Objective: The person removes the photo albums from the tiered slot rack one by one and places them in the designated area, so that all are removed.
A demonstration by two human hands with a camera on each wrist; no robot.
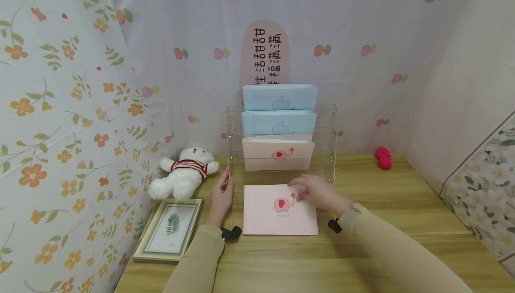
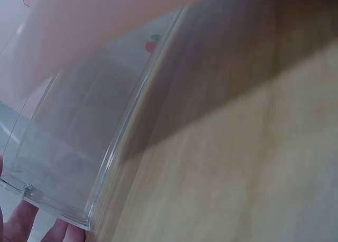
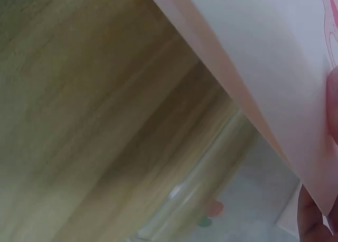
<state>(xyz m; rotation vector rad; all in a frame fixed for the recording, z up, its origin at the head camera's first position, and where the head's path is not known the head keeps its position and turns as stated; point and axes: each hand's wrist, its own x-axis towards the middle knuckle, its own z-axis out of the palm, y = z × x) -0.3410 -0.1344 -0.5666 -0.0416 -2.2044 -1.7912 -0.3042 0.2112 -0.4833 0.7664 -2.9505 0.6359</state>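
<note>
My right hand (image 1: 315,191) pinches the top right edge of a pink elephant booklet (image 1: 261,210), thumb on the cover and fingertips behind it. The booklet's raised edge (image 3: 248,89) crosses the right wrist view, tilted over the wooden table. A clear acrylic tiered rack (image 1: 333,150) stands just behind it. My left hand (image 1: 221,197) lies along the rack's left side, its fingers (image 2: 21,221) against the outside of the side panel. In the rack, one above another, are a pink elephant booklet (image 1: 257,159) at the front and two blue whale booklets (image 1: 257,123) (image 1: 257,96) behind.
At the left, a white teddy bear (image 1: 183,177) in a striped sweater lies by a framed leaf picture (image 1: 189,226). A small red object (image 1: 383,158) sits at the table's back right. Patterned curtains (image 1: 193,25) hang behind and at the left.
</note>
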